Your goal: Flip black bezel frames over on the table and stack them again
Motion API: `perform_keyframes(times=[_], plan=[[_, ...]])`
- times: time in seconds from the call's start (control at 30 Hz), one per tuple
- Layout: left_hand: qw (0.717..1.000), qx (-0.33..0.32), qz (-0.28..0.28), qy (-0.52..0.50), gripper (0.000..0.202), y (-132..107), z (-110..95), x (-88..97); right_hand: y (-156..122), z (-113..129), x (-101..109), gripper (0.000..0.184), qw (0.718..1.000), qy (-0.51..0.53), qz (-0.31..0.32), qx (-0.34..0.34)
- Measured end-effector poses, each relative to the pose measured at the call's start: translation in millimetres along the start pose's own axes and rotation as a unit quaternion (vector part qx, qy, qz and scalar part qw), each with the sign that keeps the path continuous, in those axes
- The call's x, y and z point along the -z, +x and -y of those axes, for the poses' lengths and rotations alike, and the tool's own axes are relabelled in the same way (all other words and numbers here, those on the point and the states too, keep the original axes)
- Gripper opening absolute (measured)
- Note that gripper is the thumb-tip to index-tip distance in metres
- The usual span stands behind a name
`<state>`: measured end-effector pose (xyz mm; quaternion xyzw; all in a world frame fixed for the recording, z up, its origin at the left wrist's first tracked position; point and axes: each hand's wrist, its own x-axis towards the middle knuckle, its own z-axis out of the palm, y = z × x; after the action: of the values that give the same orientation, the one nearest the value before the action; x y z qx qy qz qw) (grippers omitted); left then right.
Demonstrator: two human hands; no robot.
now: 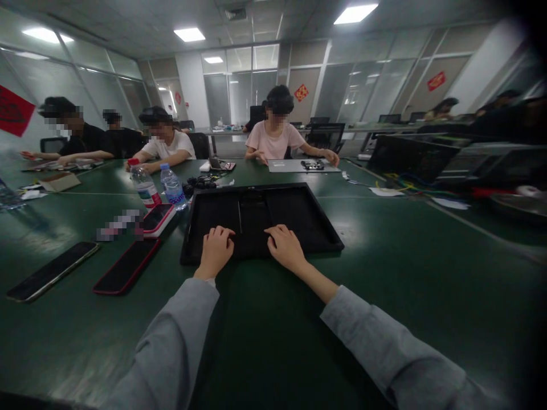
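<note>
A shallow black rectangular shell with a raised rim [297, 213] lies flat on the dark green table in front of me. A raised or recessed block marks its far middle, and a thin light line runs beside that block. My left hand [217, 250] rests over the shell's near side, left of centre, fingers loosely bent with the index fingertip pointing inward. Opposite it, my right hand [285, 246] lies over the near side too, its index finger stretched toward the left. Between the two hands is a gap of bare black surface. Neither hand visibly holds anything.
Left of the shell lie a red-edged phone [127, 266], another dark phone [53, 271] and a red-and-white box [157, 219]. Two bottles, one red-capped [146, 185], one blue-capped [173, 188], stand behind. Across the table, a person [277, 136] handles a grey panel [288, 165].
</note>
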<state>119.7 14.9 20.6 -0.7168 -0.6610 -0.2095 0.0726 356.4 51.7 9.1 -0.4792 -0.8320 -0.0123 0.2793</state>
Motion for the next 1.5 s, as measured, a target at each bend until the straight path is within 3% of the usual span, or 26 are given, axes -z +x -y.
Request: perform_keyframes(times=[0.1, 0.27, 0.37, 0.47, 0.57, 0.63, 0.7, 0.8, 0.9, 1.13, 1.23, 1.33, 1.5], plan=[[0.999, -0.046, 0.007, -0.006, 0.04, -4.5, -9.4, -3.3, -0.5, 0.3, 0.8, 0.039, 1.0, 0.004, 0.003, 0.0], [0.999, -0.054, -0.003, 0.003, 0.041, -6.6, -9.4, 0.2, -4.0, 4.6, 2.0, 0.042, 1.0, 0.005, 0.011, 0.0], [0.998, -0.013, -0.052, 0.018, 0.039, -5.6, 10.2, 8.5, -3.3, 0.0, 5.5, 0.043, 1.0, -0.006, -0.012, 0.009], [0.99, 0.09, -0.104, 0.02, 0.048, -4.8, 45.3, 13.0, -1.8, -24.1, 12.2, 0.044, 0.998, -0.047, -0.049, 0.009], [0.977, 0.196, -0.063, -0.047, 0.063, -3.5, 82.0, 8.8, -5.9, -68.0, 18.7, 0.044, 0.987, -0.085, -0.118, -0.075], [0.969, 0.221, -0.031, -0.102, 0.069, -2.3, 99.7, 3.2, -11.7, -101.1, 21.3, 0.048, 0.964, -0.095, -0.175, -0.176], [0.958, 0.242, -0.021, -0.151, 0.06, -0.7, 110.4, -2.0, -17.9, -130.6, 22.7, 0.059, 0.932, -0.076, -0.215, -0.282], [0.946, 0.26, -0.022, -0.189, 0.054, 2.0, 119.1, -7.3, -24.9, -159.7, 23.7, 0.062, 0.902, 0.044, -0.196, -0.383], [0.94, 0.257, -0.03, -0.221, 0.058, 4.7, 131.1, -9.6, -31.7, -169.7, 24.5, 0.057, 0.908, 0.145, -0.165, -0.358], [0.897, 0.274, -0.015, -0.346, 0.062, 5.8, 173.6, -4.6, -51.4, -177.1, 31.2, 0.053, 0.924, 0.231, -0.103, -0.287], [0.902, 0.265, -0.029, -0.338, 0.064, 4.0, 175.5, -1.2, -44.3, -186.9, 34.7, 0.05, 0.921, 0.256, -0.06, -0.289], [0.917, 0.248, -0.016, -0.313, 0.062, 3.4, 171.3, -0.2, -33.1, -195.3, 36.2, 0.052, 0.912, 0.274, -0.072, -0.296], [0.903, 0.232, -0.022, -0.36, 0.069, 6.0, 170.0, -3.9, -29.0, -201.3, 40.1, 0.063, 0.904, 0.311, -0.063, -0.288]])
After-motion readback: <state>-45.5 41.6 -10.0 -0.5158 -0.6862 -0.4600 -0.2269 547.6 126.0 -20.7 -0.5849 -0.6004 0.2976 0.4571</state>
